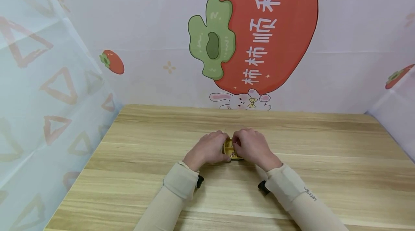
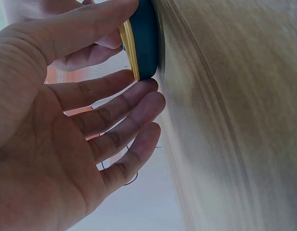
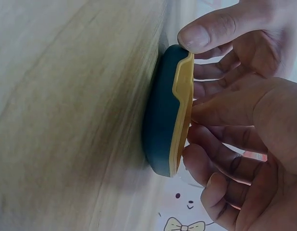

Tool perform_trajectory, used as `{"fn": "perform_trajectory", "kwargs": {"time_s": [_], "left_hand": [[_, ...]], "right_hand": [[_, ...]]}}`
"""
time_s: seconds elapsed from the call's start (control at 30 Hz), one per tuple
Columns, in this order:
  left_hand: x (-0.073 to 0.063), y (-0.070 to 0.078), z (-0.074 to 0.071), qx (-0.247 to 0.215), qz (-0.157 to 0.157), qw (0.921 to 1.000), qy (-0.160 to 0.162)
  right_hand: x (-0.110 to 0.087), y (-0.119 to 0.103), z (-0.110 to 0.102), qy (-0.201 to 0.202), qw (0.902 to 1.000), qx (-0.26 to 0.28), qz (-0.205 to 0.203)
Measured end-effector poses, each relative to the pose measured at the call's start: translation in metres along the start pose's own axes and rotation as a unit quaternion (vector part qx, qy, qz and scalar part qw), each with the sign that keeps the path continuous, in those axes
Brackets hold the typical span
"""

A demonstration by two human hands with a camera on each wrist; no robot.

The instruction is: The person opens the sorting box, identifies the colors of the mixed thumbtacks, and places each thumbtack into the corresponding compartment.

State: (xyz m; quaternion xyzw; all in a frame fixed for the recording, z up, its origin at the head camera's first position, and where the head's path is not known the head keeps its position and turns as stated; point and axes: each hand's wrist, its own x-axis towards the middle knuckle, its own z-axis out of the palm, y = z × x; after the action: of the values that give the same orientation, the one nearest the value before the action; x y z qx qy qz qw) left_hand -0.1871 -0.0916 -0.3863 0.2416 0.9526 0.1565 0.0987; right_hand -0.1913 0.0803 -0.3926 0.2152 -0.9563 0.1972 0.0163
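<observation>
A small case point(image 1: 229, 148) lies on the table between the hands. It has a dark teal outer shell point(image 3: 160, 115) and a yellow divided inside, where small items point(image 1: 232, 154) sit, too small to name. My left hand point(image 1: 210, 148) holds the case by its left side, thumb at the near edge and index finger at the far one; the other fingers point(image 2: 134, 149) extend loosely. Over the right part of the case is my right hand point(image 1: 254, 147), its thumb and curled fingers at the yellow inside. Whatever may be between those fingertips is hidden.
The wooden table point(image 1: 136, 188) spreads out around the case. Behind it rises a printed cloth backdrop point(image 1: 155, 87) with a big red persimmon, and a similar cloth point(image 1: 48, 90) hangs at the left. Black wrist devices point(image 1: 264, 188) are under both forearms.
</observation>
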Motion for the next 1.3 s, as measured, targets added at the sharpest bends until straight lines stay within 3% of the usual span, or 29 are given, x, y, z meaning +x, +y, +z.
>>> {"fn": "perform_trajectory", "kwargs": {"time_s": [0.8, 1.3], "left_hand": [[0.003, 0.002, 0.001, -0.002, -0.004, 1.0, -0.005], [0.002, 0.001, 0.002, -0.003, -0.01, 0.9999, -0.003]], "right_hand": [[-0.005, 0.002, -0.006, 0.0, 0.9998, 0.011, 0.016], [-0.021, 0.025, -0.022, 0.008, 0.9989, 0.024, 0.041]]}}
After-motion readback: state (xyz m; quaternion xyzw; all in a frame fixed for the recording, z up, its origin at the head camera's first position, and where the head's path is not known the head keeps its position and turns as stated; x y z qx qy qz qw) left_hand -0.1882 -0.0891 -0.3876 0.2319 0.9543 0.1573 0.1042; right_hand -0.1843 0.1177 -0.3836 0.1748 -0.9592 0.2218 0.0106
